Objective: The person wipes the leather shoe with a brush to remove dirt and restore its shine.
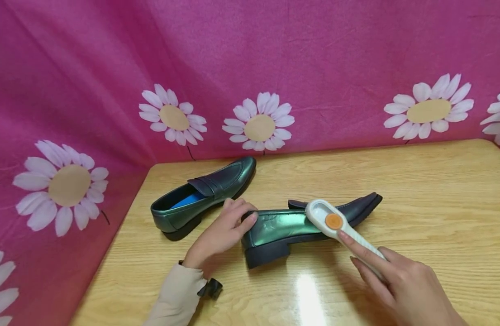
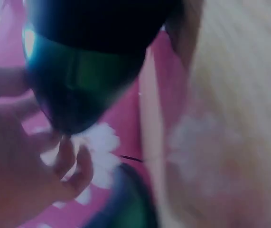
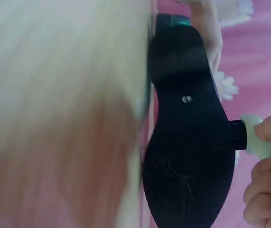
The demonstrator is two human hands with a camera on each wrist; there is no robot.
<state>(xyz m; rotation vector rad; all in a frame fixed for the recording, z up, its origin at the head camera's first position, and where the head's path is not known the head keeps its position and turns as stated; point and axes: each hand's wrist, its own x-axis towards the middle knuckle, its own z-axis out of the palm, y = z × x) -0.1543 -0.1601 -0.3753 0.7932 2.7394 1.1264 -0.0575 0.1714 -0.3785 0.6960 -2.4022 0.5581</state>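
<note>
A dark loafer with a green sheen (image 1: 278,227) stands tilted near the table's middle, its heel to the left. My left hand (image 1: 222,228) grips it at the heel end, thumb along the back. In my right hand (image 1: 410,280) is a white shoe brush (image 1: 365,244) with an orange button (image 1: 334,221), the index finger stretched toward that button. The brush head lies over the shoe's upper. Black bristles (image 3: 238,135) meet the shoe's side in the right wrist view, where the patterned sole (image 3: 187,142) faces the camera. Fingers (image 2: 73,166) lie beside the heel in the left wrist view.
The matching loafer (image 1: 168,222), with a blue insole (image 1: 187,200), stands behind my left hand. The wooden table (image 1: 437,190) backs onto a pink cloth (image 1: 335,54) printed with daisies. A black strap piece (image 1: 213,288) hangs by my left sleeve (image 1: 176,294).
</note>
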